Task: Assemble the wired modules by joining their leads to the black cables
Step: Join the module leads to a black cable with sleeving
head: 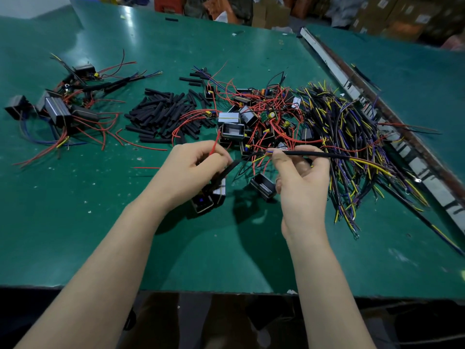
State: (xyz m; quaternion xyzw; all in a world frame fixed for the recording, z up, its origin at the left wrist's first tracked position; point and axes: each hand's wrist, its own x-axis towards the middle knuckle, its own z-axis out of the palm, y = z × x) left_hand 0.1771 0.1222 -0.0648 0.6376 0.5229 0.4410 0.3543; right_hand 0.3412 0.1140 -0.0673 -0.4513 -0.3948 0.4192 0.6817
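Green matting covers the workbench [226, 248], cardboard boxes [271, 13] stacked behind it, and both bare hands are up over the near middle. Left hand [193, 165] is curled, fingers pinching a red lead [214, 146] that sticks up out of the grip, with a black sleeve [227, 170] running down from it to a small module [207, 197] under the palm. Right hand [302, 177] pinches a black cable [314, 154] between thumb and fingertips, its yellow and purple wire ends poking out toward the left hand, the two ends near each other but apart. Beyond the hands sits a tangle of modules with red leads [261, 114], a heap of black cables [352, 137] to the right, loose black tubing pieces [163, 109] to the left, and a cluster of wired modules [57, 107] far left
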